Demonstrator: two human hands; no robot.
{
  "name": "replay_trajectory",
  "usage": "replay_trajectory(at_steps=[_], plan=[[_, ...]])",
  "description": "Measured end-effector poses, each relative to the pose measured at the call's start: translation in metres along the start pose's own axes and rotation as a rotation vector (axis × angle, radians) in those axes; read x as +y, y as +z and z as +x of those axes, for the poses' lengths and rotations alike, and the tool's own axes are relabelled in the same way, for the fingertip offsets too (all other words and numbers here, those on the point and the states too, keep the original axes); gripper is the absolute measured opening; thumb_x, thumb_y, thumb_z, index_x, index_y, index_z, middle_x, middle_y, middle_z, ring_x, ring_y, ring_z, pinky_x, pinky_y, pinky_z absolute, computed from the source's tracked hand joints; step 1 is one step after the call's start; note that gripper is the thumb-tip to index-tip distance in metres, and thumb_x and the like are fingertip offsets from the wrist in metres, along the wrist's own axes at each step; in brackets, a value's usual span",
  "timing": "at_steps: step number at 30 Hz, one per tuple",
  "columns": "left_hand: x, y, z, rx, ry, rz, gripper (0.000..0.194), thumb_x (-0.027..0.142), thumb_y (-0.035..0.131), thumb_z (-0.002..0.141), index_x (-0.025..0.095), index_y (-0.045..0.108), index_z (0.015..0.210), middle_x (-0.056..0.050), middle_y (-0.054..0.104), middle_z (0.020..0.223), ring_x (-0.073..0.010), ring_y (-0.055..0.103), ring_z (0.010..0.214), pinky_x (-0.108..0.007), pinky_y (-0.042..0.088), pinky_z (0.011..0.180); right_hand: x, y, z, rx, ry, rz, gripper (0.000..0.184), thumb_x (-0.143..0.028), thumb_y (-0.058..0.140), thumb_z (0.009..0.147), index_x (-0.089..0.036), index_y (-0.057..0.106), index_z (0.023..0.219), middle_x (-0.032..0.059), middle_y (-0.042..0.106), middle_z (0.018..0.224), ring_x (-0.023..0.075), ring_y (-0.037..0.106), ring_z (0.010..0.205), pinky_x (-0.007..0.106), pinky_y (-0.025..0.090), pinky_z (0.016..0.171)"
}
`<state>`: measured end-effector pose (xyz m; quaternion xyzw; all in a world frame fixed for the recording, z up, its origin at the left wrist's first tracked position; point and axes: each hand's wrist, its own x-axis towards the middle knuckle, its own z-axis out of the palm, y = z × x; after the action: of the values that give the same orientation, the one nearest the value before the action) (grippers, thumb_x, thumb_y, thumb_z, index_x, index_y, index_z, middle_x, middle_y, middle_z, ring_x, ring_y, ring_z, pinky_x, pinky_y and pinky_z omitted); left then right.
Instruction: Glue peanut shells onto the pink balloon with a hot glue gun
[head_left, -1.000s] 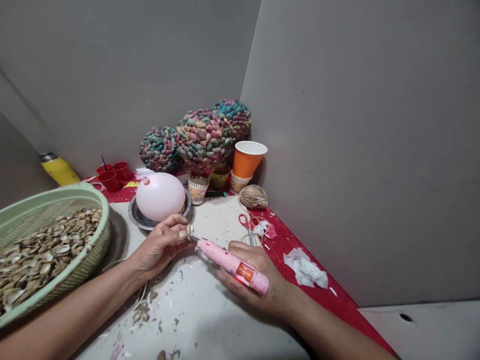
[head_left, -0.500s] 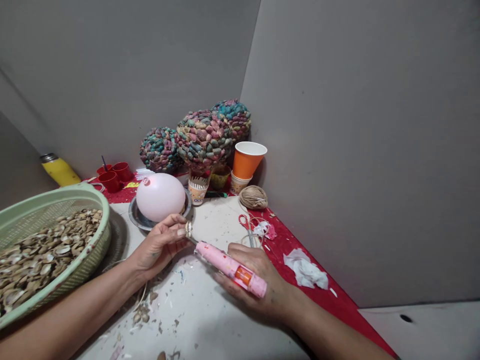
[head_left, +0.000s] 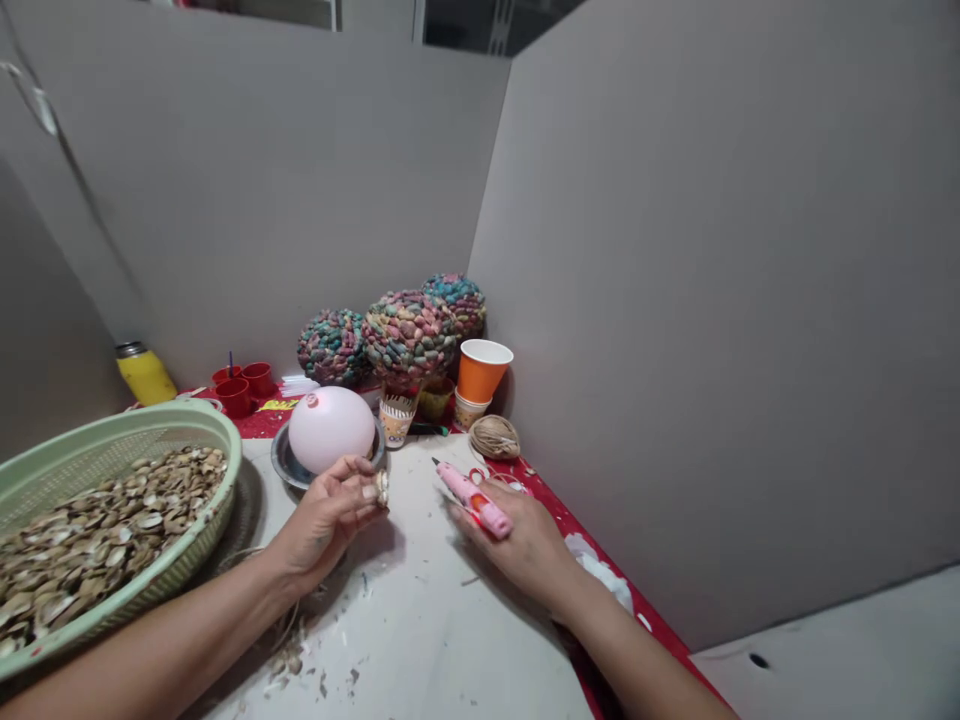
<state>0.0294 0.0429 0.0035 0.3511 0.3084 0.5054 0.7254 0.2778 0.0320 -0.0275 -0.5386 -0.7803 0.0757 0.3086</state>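
Note:
Between the thumb and fingers of my left hand [head_left: 328, 525] is a small whitish-brown shell piece [head_left: 382, 489], held up over the white board. My right hand [head_left: 529, 540] is closed around a pink hot glue gun [head_left: 472, 497]; its dark nozzle points up and left, apart from the shell piece. Just behind my left hand, a pale pink balloon [head_left: 331, 430] rests in a grey metal bowl [head_left: 280, 462]. A green plastic basket [head_left: 231, 465] full of shells [head_left: 112, 540] stands on the left.
Behind are several balls of coloured shells [head_left: 409, 338], an orange paper cup [head_left: 481, 372], a twine ball [head_left: 494, 437], red cups [head_left: 234, 397] and a yellow bottle [head_left: 146, 376]. Crumpled tissue [head_left: 600, 570] lies right on the red cloth. A grey partition [head_left: 712, 350] borders the right side.
The glue gun's nozzle has left the shell piece, and my right hand has drawn it away to the right. My left hand still pinches the piece. The camera view has tilted up.

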Motion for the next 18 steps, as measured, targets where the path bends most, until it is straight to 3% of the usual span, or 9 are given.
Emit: replay_trajectory(at_steps=[4,10,12,14,16,18], plan=[[-0.004,0.01,-0.015,-0.096,-0.001,-0.009,0.036,0.017,0.088,0.065,0.017,0.06,0.087,0.001,0.065,0.077,-0.0089,0.059,0.064,-0.023,0.051,0.067,0.006,0.004,0.004,-0.209,0.128,-0.228,0.019,-0.036,0.061,0.088,-0.018,0.06,0.083,0.0079,0.065,0.086,0.0212,0.06,0.073,0.03,0.035,0.063],[-0.01,0.025,-0.04,-0.265,-0.009,-0.043,0.034,0.017,0.087,0.064,0.017,0.06,0.084,0.0,0.065,0.076,-0.0102,0.058,0.065,-0.024,0.048,0.065,-0.002,-0.024,0.004,-0.406,0.097,-0.312,0.027,-0.037,0.077,0.072,-0.017,0.068,0.088,0.0094,0.071,0.089,0.0267,0.065,0.077,0.031,0.04,0.063],[-0.009,0.031,-0.049,-0.321,-0.017,-0.053,0.035,0.019,0.088,0.062,0.018,0.061,0.084,-0.001,0.065,0.076,-0.0107,0.059,0.065,-0.024,0.048,0.066,-0.013,-0.039,0.012,-0.39,0.067,-0.297,0.027,-0.036,0.074,0.078,-0.019,0.069,0.098,0.0097,0.071,0.097,0.0264,0.066,0.083,0.032,0.044,0.068],[-0.007,0.037,-0.058,-0.371,-0.026,-0.063,0.038,0.021,0.09,0.06,0.018,0.061,0.085,-0.001,0.065,0.076,-0.011,0.058,0.066,-0.024,0.048,0.065,-0.03,-0.047,0.029,-0.274,-0.006,-0.191,0.032,-0.038,0.067,0.087,-0.02,0.066,0.112,0.0116,0.07,0.111,0.0267,0.066,0.095,0.036,0.049,0.079],[-0.006,0.041,-0.067,-0.417,-0.031,-0.071,0.041,0.025,0.092,0.059,0.018,0.06,0.084,-0.002,0.065,0.076,-0.0108,0.058,0.066,-0.024,0.047,0.065,-0.052,-0.044,0.053,-0.124,-0.147,-0.033,0.048,-0.043,0.066,0.088,-0.019,0.057,0.129,0.0134,0.064,0.125,0.0276,0.061,0.112,0.042,0.048,0.094],[-0.007,0.044,-0.072,-0.464,-0.035,-0.081,0.045,0.029,0.094,0.057,0.017,0.059,0.083,-0.002,0.065,0.076,-0.0101,0.057,0.066,-0.022,0.045,0.063,-0.076,-0.029,0.081,-0.06,-0.262,0.074,0.067,-0.047,0.069,0.086,-0.019,0.045,0.142,0.0154,0.053,0.141,0.0282,0.051,0.129,0.046,0.041,0.107]])
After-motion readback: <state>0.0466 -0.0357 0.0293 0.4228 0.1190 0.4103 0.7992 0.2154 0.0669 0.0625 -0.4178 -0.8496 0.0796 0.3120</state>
